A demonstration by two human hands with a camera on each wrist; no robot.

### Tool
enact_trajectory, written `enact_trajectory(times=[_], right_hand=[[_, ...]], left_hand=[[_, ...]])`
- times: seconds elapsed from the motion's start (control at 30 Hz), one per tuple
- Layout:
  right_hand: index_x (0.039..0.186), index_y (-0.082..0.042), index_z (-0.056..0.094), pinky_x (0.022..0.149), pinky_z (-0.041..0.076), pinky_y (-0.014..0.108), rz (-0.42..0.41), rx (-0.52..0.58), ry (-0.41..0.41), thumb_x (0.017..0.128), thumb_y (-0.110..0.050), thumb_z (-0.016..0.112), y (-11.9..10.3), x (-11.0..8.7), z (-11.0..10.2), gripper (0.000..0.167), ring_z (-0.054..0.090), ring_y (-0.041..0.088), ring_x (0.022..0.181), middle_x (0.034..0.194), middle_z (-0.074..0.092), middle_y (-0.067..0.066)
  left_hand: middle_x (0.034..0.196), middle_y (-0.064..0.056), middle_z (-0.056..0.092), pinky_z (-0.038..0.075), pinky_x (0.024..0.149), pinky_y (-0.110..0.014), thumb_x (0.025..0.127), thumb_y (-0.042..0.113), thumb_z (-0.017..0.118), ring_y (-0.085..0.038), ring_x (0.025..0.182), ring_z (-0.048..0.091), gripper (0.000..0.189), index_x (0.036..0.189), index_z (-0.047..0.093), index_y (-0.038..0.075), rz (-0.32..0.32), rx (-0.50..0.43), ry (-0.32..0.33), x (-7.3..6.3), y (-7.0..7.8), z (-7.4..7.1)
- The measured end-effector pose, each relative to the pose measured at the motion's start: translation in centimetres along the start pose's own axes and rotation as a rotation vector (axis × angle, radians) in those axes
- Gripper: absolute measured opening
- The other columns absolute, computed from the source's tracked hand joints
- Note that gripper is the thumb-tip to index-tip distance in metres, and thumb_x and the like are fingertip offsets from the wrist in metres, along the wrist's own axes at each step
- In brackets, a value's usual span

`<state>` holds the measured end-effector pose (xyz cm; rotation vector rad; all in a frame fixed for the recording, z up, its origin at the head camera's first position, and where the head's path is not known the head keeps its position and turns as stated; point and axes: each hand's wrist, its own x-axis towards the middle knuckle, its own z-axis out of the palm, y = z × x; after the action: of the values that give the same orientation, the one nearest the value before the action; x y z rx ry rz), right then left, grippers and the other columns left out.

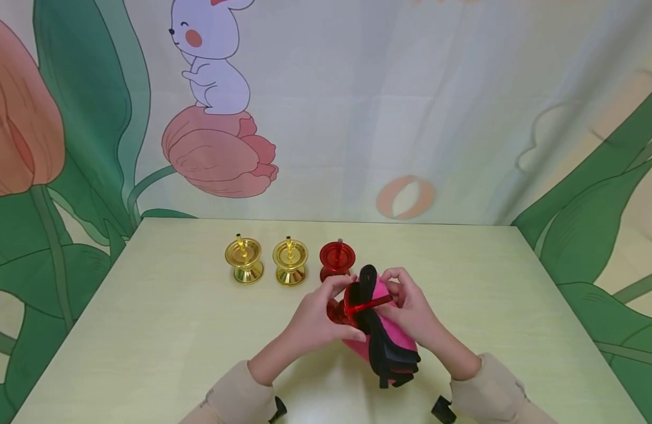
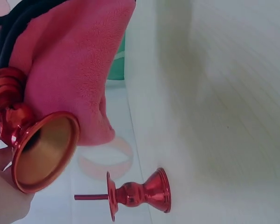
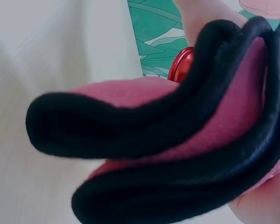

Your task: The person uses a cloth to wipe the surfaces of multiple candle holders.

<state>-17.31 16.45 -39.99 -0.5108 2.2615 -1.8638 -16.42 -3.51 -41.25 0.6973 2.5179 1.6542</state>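
My left hand (image 1: 314,318) grips a red metal candlestick (image 2: 14,119), tilted so its thin stem points right in the head view. Its hollow, gold-coloured underside faces the left wrist camera. A folded pink cloth (image 1: 397,330) with black edging lies against the candlestick, pinched by my right hand (image 1: 414,306). The black-edged layers (image 3: 144,130) hang in loose folds, filling much of the right wrist view and hiding most of the candlestick there. Just beyond the hands, a second red candlestick (image 1: 337,257) stands upright on the table, its base partly covered by my left fingers in the head view.
Two gold candlesticks (image 1: 243,259) (image 1: 290,261) stand upright left of the standing red one, in a row near the back of the pale table (image 1: 172,330). Behind the table hangs a printed curtain (image 1: 326,118) with a rabbit and flowers.
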Motion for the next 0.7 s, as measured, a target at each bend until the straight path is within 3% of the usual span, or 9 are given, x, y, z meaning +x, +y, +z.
enact_trajectory(times=[0.1, 0.2, 0.33, 0.4, 0.5, 0.57, 0.7], right_hand=[[0.107, 0.002, 0.033, 0.066, 0.054, 0.027, -0.006, 0.008, -0.023, 0.08, 0.004, 0.057, 0.1, -0.1, 0.0, 0.036, 0.064, 0.01, 0.077, 0.11, 0.054, 0.031], [0.107, 0.001, 0.033, 0.068, 0.054, 0.028, -0.012, 0.012, -0.057, 0.08, 0.005, 0.056, 0.2, -0.1, 0.0, 0.036, 0.064, 0.01, 0.08, 0.11, 0.054, 0.031], [0.108, -0.001, 0.033, 0.068, 0.054, 0.029, -0.013, 0.015, -0.095, 0.08, 0.006, 0.056, 0.2, -0.1, 0.0, 0.036, 0.065, 0.012, 0.08, 0.108, 0.055, 0.031], [0.108, -0.001, 0.033, 0.067, 0.054, 0.029, -0.02, 0.01, -0.094, 0.08, 0.006, 0.056, 0.2, -0.1, 0.0, 0.036, 0.065, 0.012, 0.079, 0.107, 0.056, 0.031], [0.107, 0.0, 0.034, 0.066, 0.054, 0.029, -0.031, -0.002, -0.071, 0.08, 0.006, 0.055, 0.2, -0.1, 0.0, 0.035, 0.064, 0.011, 0.077, 0.104, 0.056, 0.032], [0.107, 0.001, 0.033, 0.065, 0.054, 0.028, -0.024, 0.002, -0.051, 0.08, 0.005, 0.056, 0.2, -0.1, 0.0, 0.035, 0.065, 0.01, 0.075, 0.103, 0.056, 0.032], [0.108, 0.003, 0.033, 0.065, 0.054, 0.029, 0.016, 0.044, -0.004, 0.081, 0.004, 0.056, 0.2, 0.0, 0.0, 0.035, 0.065, 0.01, 0.073, 0.099, 0.059, 0.026]], left_hand=[[0.137, 0.009, 0.039, 0.047, 0.084, -0.031, 0.061, 0.037, 0.078, -0.011, 0.115, 0.046, 0.074, 0.126, 0.043, 0.027, 0.011, -0.016, -0.021, 0.0, -0.1, -0.4], [0.142, 0.011, 0.031, 0.038, 0.096, -0.046, 0.065, 0.036, 0.076, -0.013, 0.135, 0.019, 0.068, 0.126, 0.047, 0.025, 0.029, -0.031, -0.074, 0.0, -0.4, -0.9], [0.144, 0.005, 0.028, 0.029, 0.099, -0.056, 0.071, 0.043, 0.068, -0.018, 0.137, 0.009, 0.063, 0.125, 0.05, 0.017, 0.05, -0.049, -0.149, 0.1, -0.8, -1.3], [0.145, 0.003, 0.027, 0.033, 0.098, -0.053, 0.071, 0.047, 0.066, -0.02, 0.137, 0.009, 0.065, 0.127, 0.049, 0.018, 0.035, -0.055, -0.147, 0.1, -0.9, -1.3], [0.145, 0.001, 0.027, 0.036, 0.095, -0.053, 0.069, 0.046, 0.068, -0.023, 0.136, 0.014, 0.069, 0.13, 0.044, 0.024, 0.017, -0.038, -0.051, 0.0, -0.9, -1.0], [0.143, 0.001, 0.031, 0.038, 0.094, -0.052, 0.069, 0.041, 0.07, -0.023, 0.134, 0.022, 0.071, 0.131, 0.041, 0.026, 0.044, -0.023, 0.049, -0.1, -0.8, -0.7], [0.134, -0.005, 0.045, 0.037, 0.095, -0.049, 0.08, 0.038, 0.058, -0.024, 0.127, 0.037, 0.053, 0.127, 0.048, 0.015, 0.269, 0.158, 0.197, -0.4, -0.8, 0.2]])
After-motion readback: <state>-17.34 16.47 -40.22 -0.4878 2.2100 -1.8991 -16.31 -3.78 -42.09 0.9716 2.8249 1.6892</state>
